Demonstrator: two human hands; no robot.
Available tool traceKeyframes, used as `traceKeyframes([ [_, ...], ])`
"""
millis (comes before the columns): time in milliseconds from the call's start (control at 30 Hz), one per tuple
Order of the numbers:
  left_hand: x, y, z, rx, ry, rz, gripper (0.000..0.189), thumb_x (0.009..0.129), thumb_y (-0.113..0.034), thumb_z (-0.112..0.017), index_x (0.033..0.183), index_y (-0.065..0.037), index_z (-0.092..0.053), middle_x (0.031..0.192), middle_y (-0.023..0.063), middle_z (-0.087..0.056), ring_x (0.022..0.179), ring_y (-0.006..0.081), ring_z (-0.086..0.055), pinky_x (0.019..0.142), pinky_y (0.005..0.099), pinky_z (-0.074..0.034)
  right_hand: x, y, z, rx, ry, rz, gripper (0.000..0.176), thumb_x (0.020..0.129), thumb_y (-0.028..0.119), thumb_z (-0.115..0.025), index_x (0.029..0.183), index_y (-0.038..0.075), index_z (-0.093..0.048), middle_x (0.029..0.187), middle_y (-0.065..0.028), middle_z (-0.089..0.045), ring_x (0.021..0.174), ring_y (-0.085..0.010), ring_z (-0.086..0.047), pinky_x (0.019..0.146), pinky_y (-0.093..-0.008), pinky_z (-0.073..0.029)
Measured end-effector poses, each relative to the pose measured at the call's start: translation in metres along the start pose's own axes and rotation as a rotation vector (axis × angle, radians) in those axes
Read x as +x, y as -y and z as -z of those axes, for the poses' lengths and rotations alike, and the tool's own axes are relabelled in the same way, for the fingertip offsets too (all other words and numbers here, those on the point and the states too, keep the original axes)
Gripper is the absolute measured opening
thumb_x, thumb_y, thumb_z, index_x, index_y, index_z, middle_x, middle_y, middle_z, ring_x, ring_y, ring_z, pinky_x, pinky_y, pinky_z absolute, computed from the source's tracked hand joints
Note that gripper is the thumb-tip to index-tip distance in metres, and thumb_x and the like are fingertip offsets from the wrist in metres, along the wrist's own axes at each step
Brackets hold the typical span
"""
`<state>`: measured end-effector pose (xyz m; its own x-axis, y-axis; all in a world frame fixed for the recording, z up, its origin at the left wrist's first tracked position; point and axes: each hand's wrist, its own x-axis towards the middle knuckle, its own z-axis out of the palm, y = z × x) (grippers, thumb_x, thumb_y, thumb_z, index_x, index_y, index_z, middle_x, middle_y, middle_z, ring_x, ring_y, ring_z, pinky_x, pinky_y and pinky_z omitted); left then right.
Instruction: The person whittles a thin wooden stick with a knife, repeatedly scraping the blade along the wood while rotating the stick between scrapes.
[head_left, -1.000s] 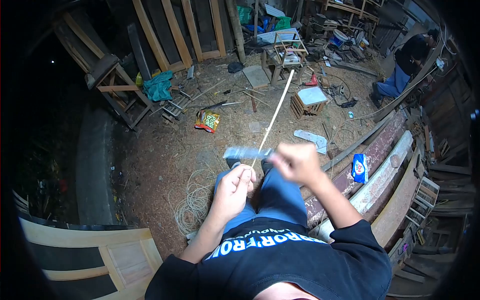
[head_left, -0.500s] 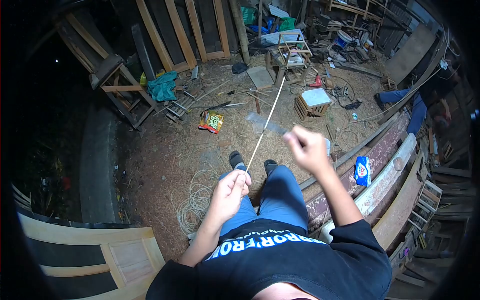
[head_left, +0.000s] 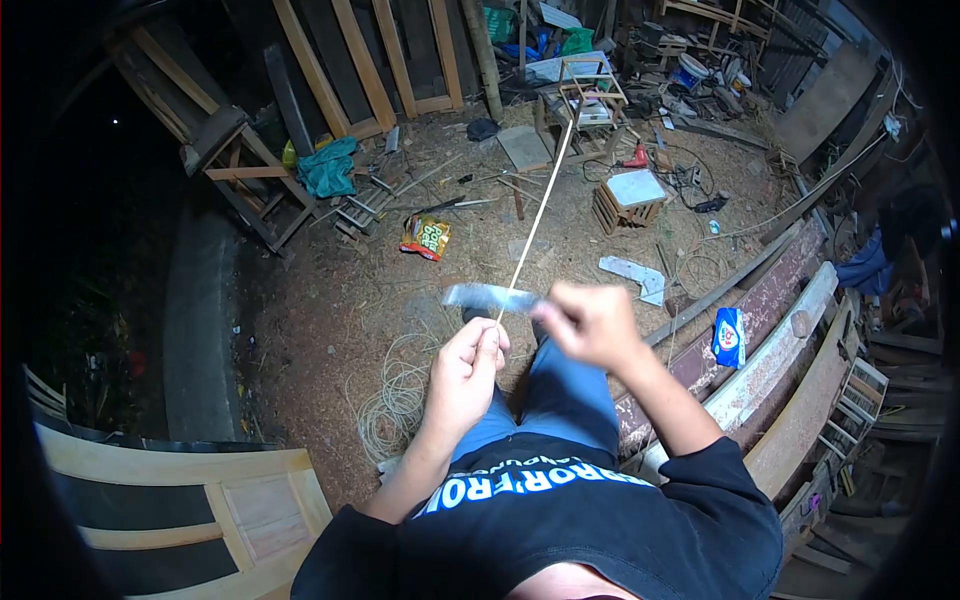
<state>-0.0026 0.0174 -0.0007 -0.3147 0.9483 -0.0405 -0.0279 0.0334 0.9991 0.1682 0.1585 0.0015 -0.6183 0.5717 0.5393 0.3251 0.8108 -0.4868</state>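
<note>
My left hand (head_left: 468,365) pinches the near end of a long, thin, pale strip, perhaps bamboo or wood (head_left: 541,205), which points up and away from me. In my right hand (head_left: 597,325) is a knife (head_left: 487,297), its handle wrapped by my fingers. The broad blade points left and lies across the strip just beyond my left fingertips; motion blurs it a little. Both hands are above my lap. Below and to the left of my left hand, a loose coil of thin pale strands (head_left: 392,400) rests on the ground.
A small slatted wooden stool (head_left: 628,200) stands ahead, with a red power tool (head_left: 636,156) behind it. A yellow snack packet (head_left: 426,237) lies on the dirt. At right, a blue-and-white packet (head_left: 729,337) sits on long planks. A wooden door panel (head_left: 262,515) is at lower left.
The knife has come along the strip toward me, close to my left fingertips. My left hand has risen slightly. The person at the far right has shifted, with less of their legs showing.
</note>
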Motion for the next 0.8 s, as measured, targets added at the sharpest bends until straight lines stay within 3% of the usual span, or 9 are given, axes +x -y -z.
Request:
traceKeyframes([
  [67, 0.0, -0.004, 0.0, 0.025, 0.011, -0.038, 0.02, 0.112, -0.013, -0.053, 0.099, -0.002, -0.065, 0.076, -0.0045, -0.055, 0.067, 0.002, -0.049, 0.059, 0.0209, -0.039, 0.008, -0.011, 0.006, -0.049, -0.075, -0.106, 0.036, 0.093, 0.036, -0.075, 0.072, 0.012, -0.059, 0.058, -0.0103, -0.06, 0.051, -0.0305, -0.064, 0.046, -0.0411, -0.047],
  [133, -0.002, 0.001, -0.005, 0.029, -0.018, -0.005, 0.02, 0.112, -0.013, -0.052, 0.098, -0.003, -0.063, 0.075, -0.005, -0.053, 0.067, 0.0019, -0.048, 0.059, 0.0209, -0.038, 0.003, 0.008, 0.002, 0.011, -0.029, 0.053, 0.035, 0.091, 0.027, -0.077, 0.069, 0.009, -0.056, 0.055, -0.0105, -0.053, 0.047, -0.0303, -0.058, 0.046, -0.0403, -0.043],
  [233, 0.001, -0.003, -0.003, 0.041, -0.006, -0.036, 0.019, 0.112, -0.012, -0.052, 0.098, -0.004, -0.062, 0.075, -0.0053, -0.052, 0.066, 0.0017, -0.047, 0.058, 0.0209, -0.036, 0.001, 0.011, 0.001, 0.005, 0.004, 0.081, 0.035, 0.09, 0.027, -0.077, 0.069, 0.009, -0.056, 0.055, -0.0107, -0.053, 0.046, -0.0291, -0.057, 0.046, -0.0404, -0.043],
  [333, -0.001, -0.003, -0.003, 0.007, 0.005, -0.031, 0.019, 0.112, -0.012, -0.052, 0.099, -0.004, -0.062, 0.076, -0.0051, -0.052, 0.066, 0.0014, -0.046, 0.058, 0.0208, -0.036, 0.011, -0.011, 0.009, -0.016, -0.119, -0.167, 0.032, 0.09, 0.022, -0.077, 0.069, 0.008, -0.057, 0.055, -0.0116, -0.053, 0.045, -0.0269, -0.055, 0.046, -0.0382, -0.042],
  [400, -0.002, 0.0, -0.006, 0.002, -0.006, -0.031, 0.019, 0.112, -0.013, -0.051, 0.099, -0.004, -0.062, 0.076, -0.0049, -0.052, 0.066, 0.0016, -0.047, 0.058, 0.0208, -0.036, -0.001, 0.006, 0.003, -0.021, 0.038, 0.053, 0.036, 0.094, 0.038, -0.075, 0.072, 0.013, -0.06, 0.057, -0.0096, -0.059, 0.05, -0.0279, -0.064, 0.047, -0.0404, -0.047],
  [467, 0.0, -0.001, -0.005, 0.051, -0.023, -0.025, 0.02, 0.112, -0.013, -0.051, 0.099, -0.003, -0.062, 0.076, -0.0045, -0.052, 0.066, 0.0018, -0.047, 0.058, 0.021, -0.036, -0.004, 0.016, 0.001, -0.003, 0.071, 0.075, 0.039, 0.093, 0.041, -0.075, 0.071, 0.014, -0.058, 0.056, -0.0087, -0.059, 0.05, -0.0278, -0.064, 0.047, -0.0404, -0.048],
  [600, 0.007, -0.002, -0.004, 0.018, -0.025, -0.106, 0.019, 0.112, -0.012, -0.052, 0.099, -0.003, -0.062, 0.076, -0.0037, -0.053, 0.066, 0.002, -0.047, 0.058, 0.0213, -0.036, 0.005, 0.003, 0.002, -0.064, -0.02, -0.012, 0.04, 0.093, 0.038, -0.075, 0.07, 0.012, -0.055, 0.055, -0.0081, -0.057, 0.048, -0.0293, -0.062, 0.046, -0.0407, -0.046],
  [700, 0.0, -0.008, -0.005, 0.064, -0.032, -0.035, 0.019, 0.112, -0.012, -0.052, 0.098, -0.003, -0.061, 0.075, -0.0041, -0.052, 0.066, 0.0022, -0.047, 0.058, 0.0216, -0.037, -0.003, 0.017, -0.002, 0.033, -0.033, 0.103, 0.036, 0.091, 0.028, -0.078, 0.069, 0.009, -0.056, 0.054, -0.0101, -0.053, 0.047, -0.0298, -0.058, 0.046, -0.0402, -0.042],
  [800, -0.001, -0.007, -0.001, 0.062, 0.007, -0.047, 0.019, 0.112, -0.011, -0.052, 0.098, -0.003, -0.061, 0.076, -0.0041, -0.052, 0.067, 0.0019, -0.047, 0.059, 0.0217, -0.037, 0.008, -0.011, 0.007, -0.012, -0.059, -0.044, 0.035, 0.091, 0.027, -0.077, 0.069, 0.009, -0.056, 0.055, -0.0108, -0.054, 0.046, -0.0295, -0.057, 0.045, -0.039, -0.042],
])
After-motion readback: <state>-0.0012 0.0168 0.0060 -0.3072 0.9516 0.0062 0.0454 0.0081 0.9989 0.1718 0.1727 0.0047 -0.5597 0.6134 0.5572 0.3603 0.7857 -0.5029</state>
